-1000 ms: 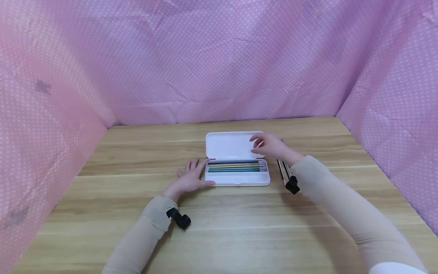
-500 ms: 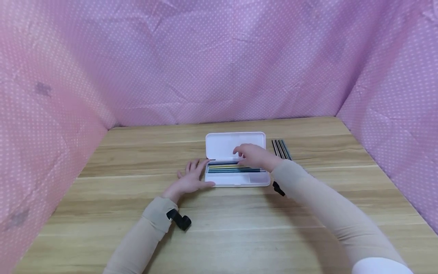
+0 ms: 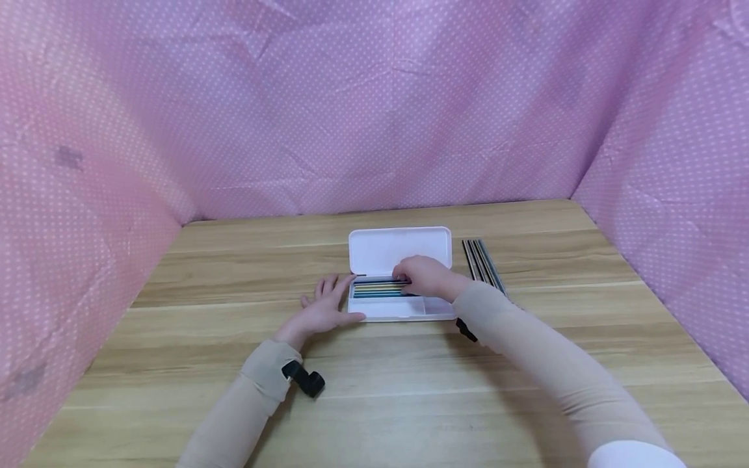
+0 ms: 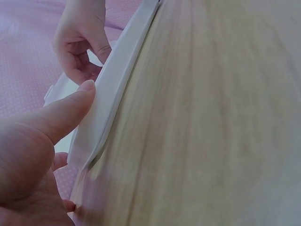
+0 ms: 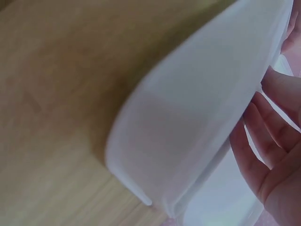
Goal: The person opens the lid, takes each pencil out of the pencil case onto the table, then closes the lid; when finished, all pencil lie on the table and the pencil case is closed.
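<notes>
A white pencil case lies with its lid raised at the back. Several pencils, dark, yellow and teal, lie side by side in its rear compartment. My left hand rests at the case's left end, fingers spread and thumb along the front wall. My right hand reaches down into the case over the middle of the pencils. In the right wrist view its fingers bend behind the case's wall. Their tips are hidden, so whether they pinch a pencil cannot be told.
On the wooden table, several more pencils lie in a row right of the case, partly hidden by the right sleeve. Pink dotted cloth hangs behind and at both sides.
My right hand has moved left and down, from over the lid into the case onto the pencils. The left hand has stayed at the case's left end.
</notes>
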`<control>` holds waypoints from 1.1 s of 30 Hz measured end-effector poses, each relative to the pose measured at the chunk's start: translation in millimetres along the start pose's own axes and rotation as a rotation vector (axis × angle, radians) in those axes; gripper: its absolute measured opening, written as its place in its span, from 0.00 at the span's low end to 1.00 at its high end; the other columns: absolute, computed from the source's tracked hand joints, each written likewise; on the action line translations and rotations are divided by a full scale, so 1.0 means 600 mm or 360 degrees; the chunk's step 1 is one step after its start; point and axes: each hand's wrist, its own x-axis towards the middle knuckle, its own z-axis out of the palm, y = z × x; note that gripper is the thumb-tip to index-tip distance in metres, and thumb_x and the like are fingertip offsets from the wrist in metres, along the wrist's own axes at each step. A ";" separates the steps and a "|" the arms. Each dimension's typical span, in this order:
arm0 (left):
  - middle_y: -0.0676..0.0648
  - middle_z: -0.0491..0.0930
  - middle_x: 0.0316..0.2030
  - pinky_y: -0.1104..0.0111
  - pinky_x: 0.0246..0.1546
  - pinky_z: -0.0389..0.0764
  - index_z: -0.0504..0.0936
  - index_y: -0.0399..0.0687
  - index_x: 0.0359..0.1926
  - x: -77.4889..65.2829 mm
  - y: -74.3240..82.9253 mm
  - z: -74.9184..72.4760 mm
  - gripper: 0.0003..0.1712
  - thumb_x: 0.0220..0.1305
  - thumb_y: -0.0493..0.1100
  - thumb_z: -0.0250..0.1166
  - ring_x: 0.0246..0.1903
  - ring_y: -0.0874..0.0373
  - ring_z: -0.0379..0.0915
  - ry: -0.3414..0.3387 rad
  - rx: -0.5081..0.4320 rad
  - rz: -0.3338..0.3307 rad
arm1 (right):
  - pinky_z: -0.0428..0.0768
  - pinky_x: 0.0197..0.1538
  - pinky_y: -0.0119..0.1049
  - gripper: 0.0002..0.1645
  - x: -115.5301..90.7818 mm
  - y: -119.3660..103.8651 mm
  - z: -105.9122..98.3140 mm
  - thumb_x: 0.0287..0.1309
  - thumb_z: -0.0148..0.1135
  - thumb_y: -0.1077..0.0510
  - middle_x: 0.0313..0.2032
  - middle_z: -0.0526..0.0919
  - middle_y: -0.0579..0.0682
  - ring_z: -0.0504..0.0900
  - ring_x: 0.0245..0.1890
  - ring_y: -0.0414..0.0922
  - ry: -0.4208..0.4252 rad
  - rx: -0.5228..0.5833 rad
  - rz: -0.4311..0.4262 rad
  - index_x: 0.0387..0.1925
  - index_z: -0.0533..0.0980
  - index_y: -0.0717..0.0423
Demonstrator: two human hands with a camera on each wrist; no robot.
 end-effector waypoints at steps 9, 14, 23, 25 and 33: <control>0.38 0.38 0.73 0.29 0.57 0.28 0.47 0.64 0.74 0.000 -0.002 0.000 0.53 0.53 0.65 0.65 0.71 0.36 0.25 -0.0003 -0.0010 -0.0002 | 0.75 0.46 0.39 0.13 0.004 -0.001 0.007 0.52 0.69 0.61 0.32 0.81 0.47 0.74 0.33 0.42 -0.0018 -0.0043 -0.0004 0.42 0.81 0.57; 0.38 0.38 0.73 0.29 0.57 0.28 0.47 0.63 0.74 0.000 -0.001 -0.002 0.53 0.53 0.65 0.65 0.70 0.35 0.25 -0.0001 -0.0017 -0.0006 | 0.76 0.46 0.39 0.13 0.006 -0.001 0.009 0.52 0.68 0.61 0.32 0.81 0.47 0.74 0.33 0.42 -0.0018 -0.0074 0.0008 0.42 0.81 0.56; 0.38 0.38 0.73 0.29 0.57 0.28 0.48 0.64 0.74 0.001 0.003 -0.004 0.52 0.54 0.64 0.66 0.70 0.35 0.25 0.0005 -0.0017 0.0012 | 0.75 0.47 0.39 0.12 0.006 -0.001 0.007 0.55 0.67 0.61 0.32 0.80 0.45 0.73 0.33 0.42 -0.0073 -0.0062 0.0047 0.43 0.81 0.53; 0.38 0.38 0.73 0.29 0.57 0.28 0.47 0.64 0.74 0.000 0.004 -0.003 0.52 0.54 0.64 0.65 0.70 0.35 0.25 0.0002 -0.0010 0.0006 | 0.75 0.46 0.39 0.12 0.006 -0.001 0.007 0.55 0.66 0.61 0.32 0.80 0.46 0.73 0.33 0.42 -0.0077 -0.0063 0.0026 0.43 0.81 0.53; 0.38 0.39 0.73 0.29 0.57 0.28 0.47 0.64 0.74 -0.001 0.004 -0.001 0.52 0.54 0.64 0.65 0.70 0.35 0.26 0.0013 -0.0002 -0.0011 | 0.75 0.44 0.38 0.13 0.003 0.010 0.005 0.54 0.66 0.63 0.31 0.80 0.47 0.73 0.32 0.41 -0.0082 -0.0078 -0.0100 0.43 0.81 0.55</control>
